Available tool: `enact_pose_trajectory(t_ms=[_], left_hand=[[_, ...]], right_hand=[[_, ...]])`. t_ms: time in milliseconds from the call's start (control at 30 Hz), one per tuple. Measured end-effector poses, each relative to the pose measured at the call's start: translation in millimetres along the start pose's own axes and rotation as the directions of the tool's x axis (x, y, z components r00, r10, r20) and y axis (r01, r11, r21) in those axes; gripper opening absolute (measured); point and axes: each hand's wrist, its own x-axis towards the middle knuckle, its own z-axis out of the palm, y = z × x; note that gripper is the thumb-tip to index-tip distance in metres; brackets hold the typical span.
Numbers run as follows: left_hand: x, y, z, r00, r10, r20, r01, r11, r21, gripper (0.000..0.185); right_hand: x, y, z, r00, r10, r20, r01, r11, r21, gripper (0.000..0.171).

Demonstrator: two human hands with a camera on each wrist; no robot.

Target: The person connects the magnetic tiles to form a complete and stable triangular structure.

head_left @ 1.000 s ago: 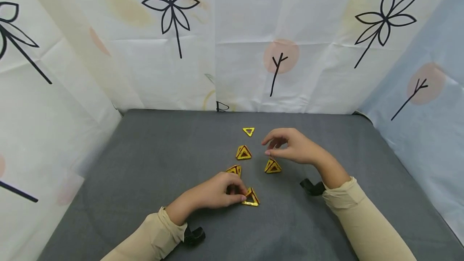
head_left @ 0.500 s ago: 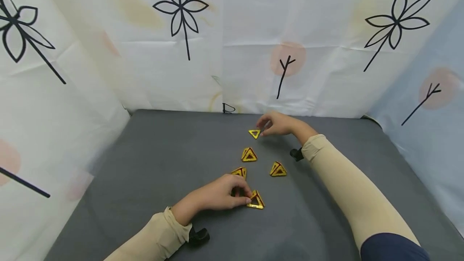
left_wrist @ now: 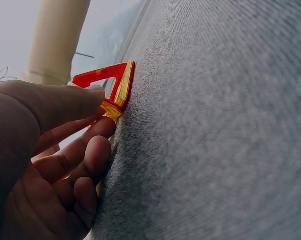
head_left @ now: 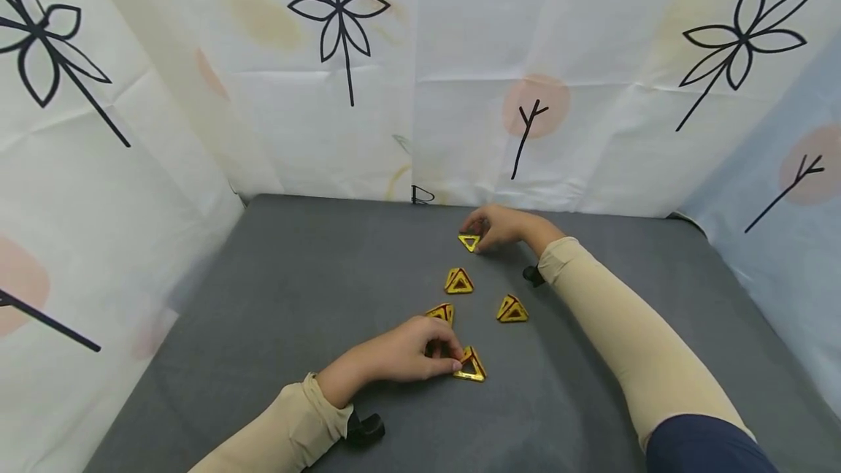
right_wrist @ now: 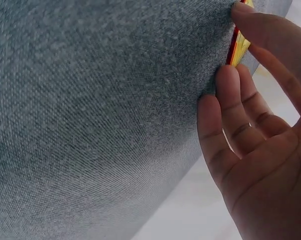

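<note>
My left hand point(head_left: 420, 350) pinches the near corner of a yellow and red magnetic tile pyramid point(head_left: 473, 368) that stands on the grey table point(head_left: 565, 414). In the left wrist view, thumb and fingers meet on the red-edged triangle point(left_wrist: 123, 90). Far back, my right hand point(head_left: 504, 228) grips a single flat triangular magnetic tile point(head_left: 469, 242) between thumb and fingers. That tile shows edge-on in the right wrist view, a red and yellow strip point(right_wrist: 235, 47) close to the cloth. Just behind my left hand, a second pyramid point(head_left: 442, 312) is partly covered by the knuckles.
Two more tile pyramids stand between the hands, one at the middle point(head_left: 458, 281) and one farther right point(head_left: 512, 309). White cloth walls point(head_left: 460, 35) with printed flowers enclose the table's back and sides. Dark straps point(head_left: 365, 429) hang at the wrists.
My right hand has reached away from the right-hand pyramid to the far flat tile and taken hold of it. My left hand stays on its pyramid. The head view has shifted slightly.
</note>
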Motion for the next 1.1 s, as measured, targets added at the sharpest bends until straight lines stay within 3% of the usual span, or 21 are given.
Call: enact_pose_trajectory(t_ms=[567, 800, 1100], left_hand=[[-0.5, -2.2, 3.1, 1.0, -0.002, 0.008, 0.002, 1.0, -0.012, 0.005], [0.6, -2.7, 5.8, 1.0, 0.003, 0.007, -0.003, 1.0, -0.011, 0.004], [1.5, 0.7, 3.5, 1.0, -0.025, -0.002, 0.025, 0.999, 0.026, 0.007]], right_hand=[[-11, -5, 2, 1.0, -0.006, -0.013, 0.005, 0.999, -0.035, 0.035], [-33, 0, 4, 0.99, -0.071, -0.119, 0.077, 0.996, 0.048, 0.037], [-86, -1, 7, 0.956, -0.107, -0.273, 0.153, 0.976, 0.154, 0.041]])
